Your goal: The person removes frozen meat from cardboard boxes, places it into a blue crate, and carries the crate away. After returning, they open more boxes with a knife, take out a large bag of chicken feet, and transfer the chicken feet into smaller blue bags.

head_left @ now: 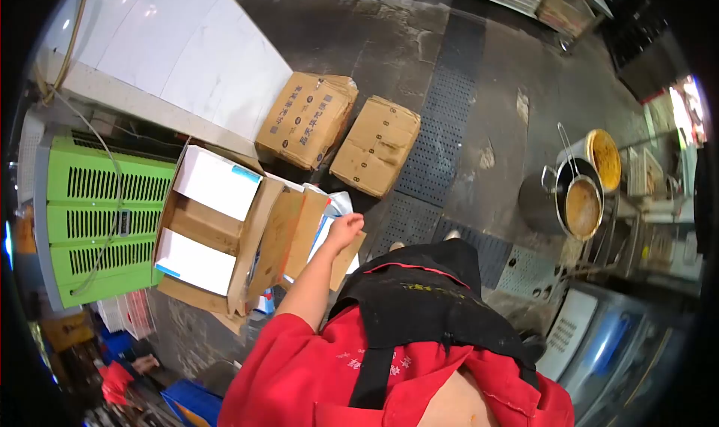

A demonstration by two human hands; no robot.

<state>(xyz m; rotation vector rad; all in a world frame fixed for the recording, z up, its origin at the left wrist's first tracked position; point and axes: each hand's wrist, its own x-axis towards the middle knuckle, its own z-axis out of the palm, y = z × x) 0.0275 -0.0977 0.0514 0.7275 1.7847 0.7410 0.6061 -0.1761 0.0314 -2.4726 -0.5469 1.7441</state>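
My left hand [344, 231] reaches out over an open carton [305, 228] beside my apron, its fingers curled. Whether anything is pinched in them is too small to make out. Crumpled clear plastic [341, 204] shows just behind the fingers, and white and blue packaging [320, 240] lies under the wrist. Left of it, a larger open cardboard box [202, 223] holds white boxes with blue edges, such as the upper white box [213, 181] and the lower white box [196, 262]. My right hand is out of view.
Two closed cardboard boxes, a left one [308, 120] and a right one [376, 146], stand on the floor ahead. A green slatted unit [108, 217] is at left. Right are a dark pot [539, 206] with a strainer [583, 206] and another pot [605, 161]. Perforated mats [442, 120] cover part of the floor.
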